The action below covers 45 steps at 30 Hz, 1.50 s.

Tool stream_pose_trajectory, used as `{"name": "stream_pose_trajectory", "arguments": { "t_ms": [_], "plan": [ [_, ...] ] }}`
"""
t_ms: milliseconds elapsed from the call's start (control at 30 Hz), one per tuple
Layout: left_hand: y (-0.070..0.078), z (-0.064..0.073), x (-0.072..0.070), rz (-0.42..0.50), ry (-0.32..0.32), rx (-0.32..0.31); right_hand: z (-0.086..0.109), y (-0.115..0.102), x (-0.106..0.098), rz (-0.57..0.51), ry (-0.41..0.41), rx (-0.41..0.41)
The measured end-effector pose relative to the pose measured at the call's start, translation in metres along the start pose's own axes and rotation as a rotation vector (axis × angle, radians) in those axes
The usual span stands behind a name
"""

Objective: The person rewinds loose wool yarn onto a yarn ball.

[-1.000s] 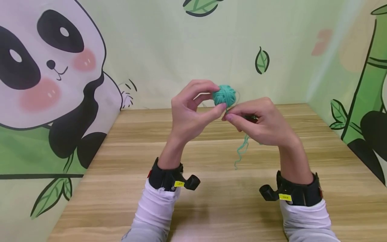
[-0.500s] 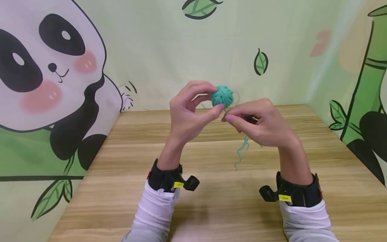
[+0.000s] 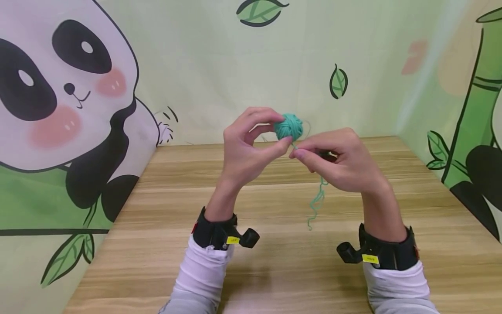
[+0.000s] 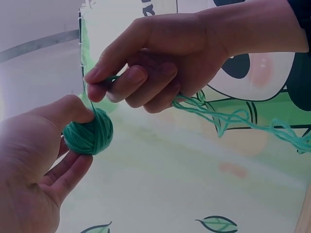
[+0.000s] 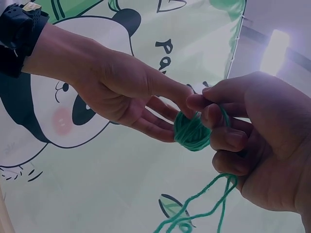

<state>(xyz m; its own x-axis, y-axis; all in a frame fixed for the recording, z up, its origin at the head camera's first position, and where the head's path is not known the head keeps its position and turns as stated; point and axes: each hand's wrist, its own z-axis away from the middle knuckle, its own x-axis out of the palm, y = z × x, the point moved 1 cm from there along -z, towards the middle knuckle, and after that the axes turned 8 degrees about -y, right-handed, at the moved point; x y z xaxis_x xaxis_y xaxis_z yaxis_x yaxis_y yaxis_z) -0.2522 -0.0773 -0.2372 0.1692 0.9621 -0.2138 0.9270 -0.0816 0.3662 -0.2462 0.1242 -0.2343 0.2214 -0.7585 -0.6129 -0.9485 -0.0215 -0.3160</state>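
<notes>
A small teal ball of yarn (image 3: 289, 127) is held up over the far part of the table. My left hand (image 3: 251, 146) grips it between thumb and fingertips from the left. Close beside it, my right hand (image 3: 339, 157) pinches the yarn strand between thumb and forefinger, a short length running taut to the ball. In the left wrist view the strand (image 4: 90, 94) goes from the ball up to the pinching fingertips. The loose yarn tail (image 3: 317, 203) hangs wavy below the right hand, and in the right wrist view doubled strands (image 5: 206, 199) leave the curled lower fingers.
Below the hands lies a wood-grain table (image 3: 282, 253). A pale green backdrop (image 3: 204, 65) with a printed panda (image 3: 70, 87) and leaves stands behind and at both sides. Each wrist wears a black strap with a small camera (image 3: 249, 238).
The yarn tail hangs slightly lower and further right than before. The ball has shifted a little within the view while both hands keep their holds.
</notes>
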Motion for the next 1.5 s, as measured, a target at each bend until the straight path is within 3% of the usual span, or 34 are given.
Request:
{"name": "stream_pose_trajectory", "arguments": {
  "t_ms": [500,833,1133,1500],
  "plan": [
    [-0.0005,-0.0002,0.0025,0.010,-0.108,0.003,-0.0009,-0.0040,-0.0013,-0.019,0.116,-0.084],
    [0.0001,-0.0004,0.0037,0.047,-0.194,0.015,0.0019,-0.0024,-0.0036,-0.049,0.249,-0.059],
    [0.0007,0.0018,0.0051,0.178,-0.297,0.003,0.0004,0.0000,-0.0059,-0.025,0.289,-0.052],
    [-0.0087,0.0047,0.0046,0.293,-0.333,0.015,0.0019,0.0052,-0.0060,-0.051,0.304,-0.045]
  ]
}}
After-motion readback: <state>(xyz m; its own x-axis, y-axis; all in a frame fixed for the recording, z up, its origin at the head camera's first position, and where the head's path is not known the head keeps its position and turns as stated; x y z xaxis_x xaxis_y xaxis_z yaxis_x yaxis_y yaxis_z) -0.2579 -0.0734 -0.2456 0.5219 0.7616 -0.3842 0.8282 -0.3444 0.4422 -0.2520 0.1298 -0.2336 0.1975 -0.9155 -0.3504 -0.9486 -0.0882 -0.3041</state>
